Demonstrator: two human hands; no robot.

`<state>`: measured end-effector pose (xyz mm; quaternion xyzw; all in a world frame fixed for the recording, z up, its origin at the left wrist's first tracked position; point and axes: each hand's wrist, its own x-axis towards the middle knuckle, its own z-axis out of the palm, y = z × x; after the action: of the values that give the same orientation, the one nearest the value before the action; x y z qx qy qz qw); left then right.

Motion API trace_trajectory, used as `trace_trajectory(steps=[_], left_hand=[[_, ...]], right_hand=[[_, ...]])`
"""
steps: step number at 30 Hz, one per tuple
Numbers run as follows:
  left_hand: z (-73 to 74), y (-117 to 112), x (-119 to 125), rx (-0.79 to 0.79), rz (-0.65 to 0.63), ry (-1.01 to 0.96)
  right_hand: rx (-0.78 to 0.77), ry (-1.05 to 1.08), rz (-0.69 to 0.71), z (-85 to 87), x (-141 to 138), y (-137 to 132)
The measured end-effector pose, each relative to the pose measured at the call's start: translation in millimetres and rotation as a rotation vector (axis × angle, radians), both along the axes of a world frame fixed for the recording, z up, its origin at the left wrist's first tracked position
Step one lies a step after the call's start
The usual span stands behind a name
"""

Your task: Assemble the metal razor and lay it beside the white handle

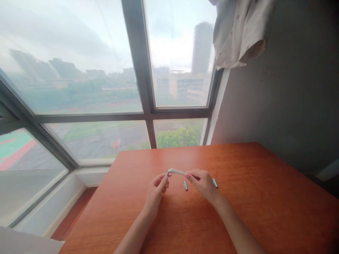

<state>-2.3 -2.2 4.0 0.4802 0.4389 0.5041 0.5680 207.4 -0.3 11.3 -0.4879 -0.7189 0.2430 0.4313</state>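
Note:
A slim white stick-like object (177, 171) is held just above the wooden table (265, 197) between both hands. My left hand (156, 190) pinches its left end, where a small dark tip shows. My right hand (202, 182) grips its right end with curled fingers. Two small teal cylinders lie on the table beside my right hand: one (185, 185) to its left, between the hands, and one (215, 183) to its right.
The reddish-brown table stands in a corner. A large window (137, 70) with dark frames fills the far side and left. A grey wall (291, 88) rises on the right, and a pale cloth (238, 31) hangs at its top.

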Motion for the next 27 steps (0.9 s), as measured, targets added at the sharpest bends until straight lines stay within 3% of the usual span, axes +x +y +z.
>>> trace_trajectory(steps=[13,21,27], left_hand=[[11.5,-5.9,2.8,-0.004,-0.023,-0.040],[12.4,-6.9,4.0,0.027,-0.015,-0.060],[13.5,-9.5,5.5,0.043,-0.024,-0.085]], right_hand=[[-0.183,0.238,-0.054,-3.3,-5.9,1.8],[-0.191,0.287,0.025,-0.1,-10.6,-2.6],[-0.152,0.291,-0.041,-3.2,-11.7,-2.2]])
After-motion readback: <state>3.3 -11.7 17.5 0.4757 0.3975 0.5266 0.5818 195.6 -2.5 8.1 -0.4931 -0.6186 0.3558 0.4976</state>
